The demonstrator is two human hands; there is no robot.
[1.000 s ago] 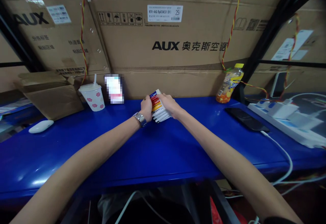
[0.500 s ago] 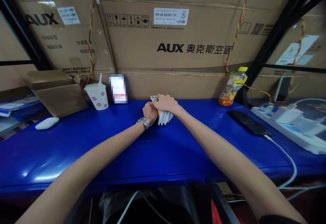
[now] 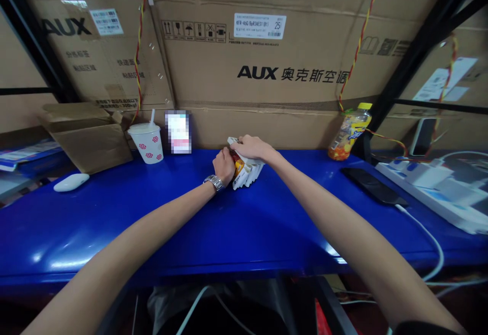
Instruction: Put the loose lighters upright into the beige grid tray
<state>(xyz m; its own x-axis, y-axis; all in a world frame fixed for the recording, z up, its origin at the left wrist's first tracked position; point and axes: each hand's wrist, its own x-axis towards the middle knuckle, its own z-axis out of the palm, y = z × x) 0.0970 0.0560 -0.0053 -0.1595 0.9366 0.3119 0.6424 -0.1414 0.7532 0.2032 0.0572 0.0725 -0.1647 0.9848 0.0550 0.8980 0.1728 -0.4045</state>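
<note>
White bundle [image 3: 248, 175] is being held at the frame's centre, probably light, stiffish and easily creased, the left hand [image 3: 224, 166] gripping its left side and the right hand [image 3: 251, 147] clasping its top, seemingly sound holds.

Storeroom, by the looks of it: AUX air-conditioner carton [image 3: 263, 91] at twelve o'clock, black rack posts [image 3: 404, 70] at ten and two!

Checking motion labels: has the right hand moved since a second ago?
Yes: judged against the central AUX logo, the right hand has shifted slightly left and upward in view.
</note>
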